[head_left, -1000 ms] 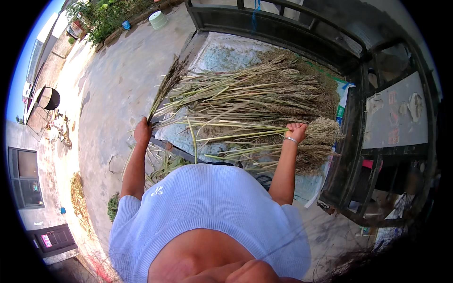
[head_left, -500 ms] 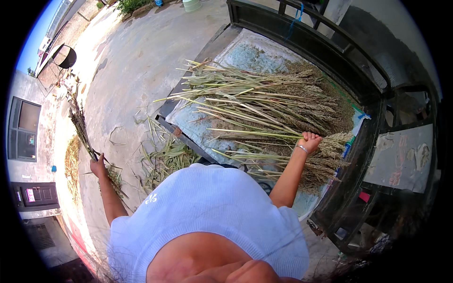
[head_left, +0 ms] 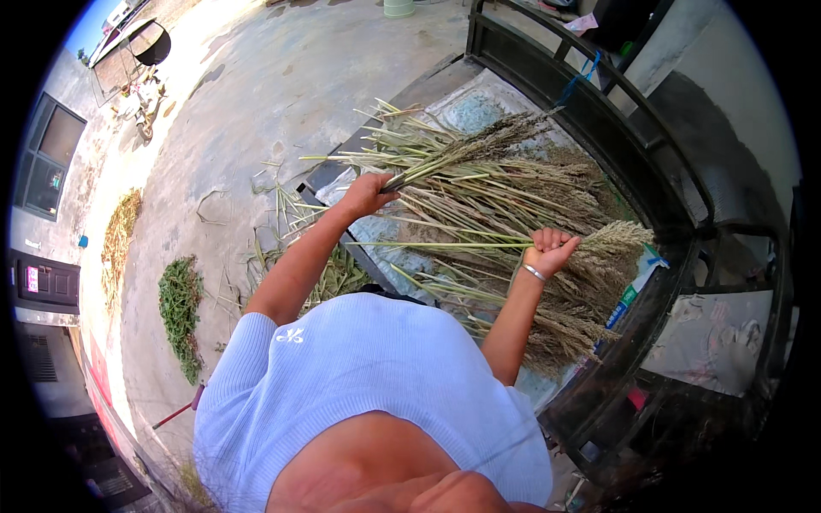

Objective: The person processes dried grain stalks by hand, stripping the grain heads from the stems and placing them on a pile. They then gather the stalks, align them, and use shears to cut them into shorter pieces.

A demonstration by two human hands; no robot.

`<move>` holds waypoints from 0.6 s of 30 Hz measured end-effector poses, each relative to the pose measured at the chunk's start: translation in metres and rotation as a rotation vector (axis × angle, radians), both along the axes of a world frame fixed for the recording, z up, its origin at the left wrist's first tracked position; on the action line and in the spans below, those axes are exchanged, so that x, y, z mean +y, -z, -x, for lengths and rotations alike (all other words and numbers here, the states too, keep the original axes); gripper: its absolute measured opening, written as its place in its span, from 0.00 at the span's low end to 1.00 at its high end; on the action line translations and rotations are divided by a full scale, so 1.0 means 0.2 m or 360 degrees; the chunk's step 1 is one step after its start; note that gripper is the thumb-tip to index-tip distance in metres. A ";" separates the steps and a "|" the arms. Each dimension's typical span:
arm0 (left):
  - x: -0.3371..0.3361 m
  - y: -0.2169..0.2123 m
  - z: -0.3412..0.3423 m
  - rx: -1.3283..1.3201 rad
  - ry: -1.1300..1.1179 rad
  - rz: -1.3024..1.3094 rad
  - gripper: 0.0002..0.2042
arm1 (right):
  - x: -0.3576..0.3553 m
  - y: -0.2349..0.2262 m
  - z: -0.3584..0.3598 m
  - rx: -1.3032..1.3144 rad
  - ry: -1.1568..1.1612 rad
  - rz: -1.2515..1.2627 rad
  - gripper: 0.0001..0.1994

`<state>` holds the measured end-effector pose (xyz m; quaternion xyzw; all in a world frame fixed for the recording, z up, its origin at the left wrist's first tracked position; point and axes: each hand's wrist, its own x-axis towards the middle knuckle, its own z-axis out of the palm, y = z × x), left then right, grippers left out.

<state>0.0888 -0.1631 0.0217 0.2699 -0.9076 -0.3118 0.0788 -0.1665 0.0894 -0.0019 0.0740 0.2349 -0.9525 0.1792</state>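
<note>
My left hand (head_left: 369,194) is closed around the cut ends of a bundle of dark grain stalks (head_left: 466,156), whose seed heads point up and to the right over the pile. My right hand (head_left: 549,252), with a silver bracelet at the wrist, grips a few green stalks (head_left: 453,245) just below their pale, bushy seed heads (head_left: 617,235). Beneath both hands lies a broad pile of cut grain stalks (head_left: 513,197), stems to the left and heads to the right. The pile rests on a pale blue-white sheet (head_left: 475,107) spread over a cart bed.
A dark metal railing (head_left: 590,103) bounds the cart's far right side. Loose leaves (head_left: 340,278) lie on the concrete by the cart's near left corner. Farther left are a heap of green plants (head_left: 180,316) and a strip of yellow straw (head_left: 120,244). A pale green bucket (head_left: 398,8) stands far off.
My left hand has swung from far out on the left to over the pile, carrying the bundle of dark grain stalks. My right hand keeps its grip on the green stalks. The view has shifted somewhat.
</note>
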 end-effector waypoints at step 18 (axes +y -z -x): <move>0.16 -0.06 0.00 -0.0128 0.0111 -0.1249 0.07 | 0.22 0.26 0.14 -0.0206 -0.0074 0.0107 0.21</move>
